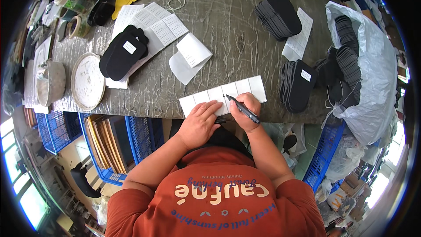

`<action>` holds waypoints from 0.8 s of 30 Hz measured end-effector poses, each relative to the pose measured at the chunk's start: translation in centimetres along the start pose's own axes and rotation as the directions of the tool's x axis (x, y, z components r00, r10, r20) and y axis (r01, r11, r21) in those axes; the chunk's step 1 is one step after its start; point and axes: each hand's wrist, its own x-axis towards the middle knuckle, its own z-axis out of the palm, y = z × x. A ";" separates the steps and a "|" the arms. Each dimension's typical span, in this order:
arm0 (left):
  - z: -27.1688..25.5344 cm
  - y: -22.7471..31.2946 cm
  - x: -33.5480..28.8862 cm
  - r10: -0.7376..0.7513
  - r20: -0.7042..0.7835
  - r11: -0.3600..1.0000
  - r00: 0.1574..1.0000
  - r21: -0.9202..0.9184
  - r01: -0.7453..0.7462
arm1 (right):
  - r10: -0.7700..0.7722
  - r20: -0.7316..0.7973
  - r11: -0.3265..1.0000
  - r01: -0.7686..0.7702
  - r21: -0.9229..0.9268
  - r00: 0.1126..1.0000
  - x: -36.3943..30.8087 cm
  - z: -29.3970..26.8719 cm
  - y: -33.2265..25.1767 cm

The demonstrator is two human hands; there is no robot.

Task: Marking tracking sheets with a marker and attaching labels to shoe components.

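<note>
Holding the black marker pen [246,111] in a writing grip, the right hand [241,120] is grasping the barrel between thumb and fingers above the white label strip [215,93]. The pen is slanting: its tip is pointing forward and left, at a small dark mark [224,95] near the strip's middle, and its rear end is pointing back and right. Whether the tip is touching the paper cannot be told. The strip is lying along the near edge of the dark worktable [237,57], its long axis running left to right, its right end sitting slightly farther from the person. The left hand [198,123] is resting palm down on the strip's near left part, fingers extended and unclenched, fingertips pointing forward and right. Beyond the strip, a curled label sheet [193,52] is lying flat at its near end. To the right, a labelled stack of black insoles [298,90] is lying near a white plastic bag [372,61]. To the left, labelled black insoles [118,59] are lying near a round pale tray [88,81].
</note>
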 end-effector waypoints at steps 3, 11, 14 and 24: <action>-0.1 0.1 0.1 -0.002 0.001 1.000 1.000 0.010 0.002 | -0.001 -0.014 1.000 0.001 -0.009 1.000 0.1 0.2 -0.1; -0.2 0.2 0.1 0.001 -0.010 1.000 1.000 0.029 -0.001 | -0.025 0.018 0.999 0.026 -0.025 1.000 0.1 0.0 -0.1; -0.1 0.1 0.0 0.000 -0.010 1.000 1.000 0.022 0.000 | -0.026 0.031 0.999 0.027 -0.025 0.999 -0.1 -0.1 0.1; -0.1 0.1 0.0 0.009 -0.016 1.000 1.000 0.009 -0.009 | 0.039 -0.050 0.999 -0.039 0.001 0.998 0.2 -0.8 0.3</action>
